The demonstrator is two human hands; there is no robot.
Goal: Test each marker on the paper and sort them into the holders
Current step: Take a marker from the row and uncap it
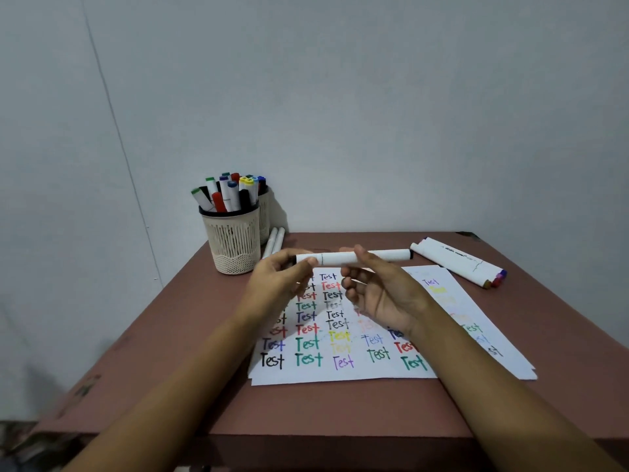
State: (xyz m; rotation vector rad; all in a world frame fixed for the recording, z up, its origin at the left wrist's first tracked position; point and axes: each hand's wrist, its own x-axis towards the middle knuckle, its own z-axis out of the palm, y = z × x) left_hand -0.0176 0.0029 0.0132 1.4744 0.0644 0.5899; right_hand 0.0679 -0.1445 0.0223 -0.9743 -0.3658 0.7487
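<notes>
1. Two hands hold one white marker level in the air, above the far edge of the paper and clear of it.
2. Left hand: fingertips and thumb pinch the marker's left end, at the dark cap (whether the cap is seated or loosened cannot be told).
3. Right hand: palm turned up, thumb and forefinger pinch the barrel near its middle; the other fingers curl loosely beneath.
4. Handling, as judged: the marker is light, rigid and smooth-sided, so a slack pinch may let it roll. It is best held on the barrel just beside the cap seam, with the cap pulled straight along the axis.
5. Front holder, crowded with capped markers, stands at the far left of the table; a second holder sits just behind it.
6. Two loose markers lie beside the holders; a cluster of markers lies at the far right, near the paper's corner.
7. Paper carries rows of the word "Test" in many colours.
</notes>
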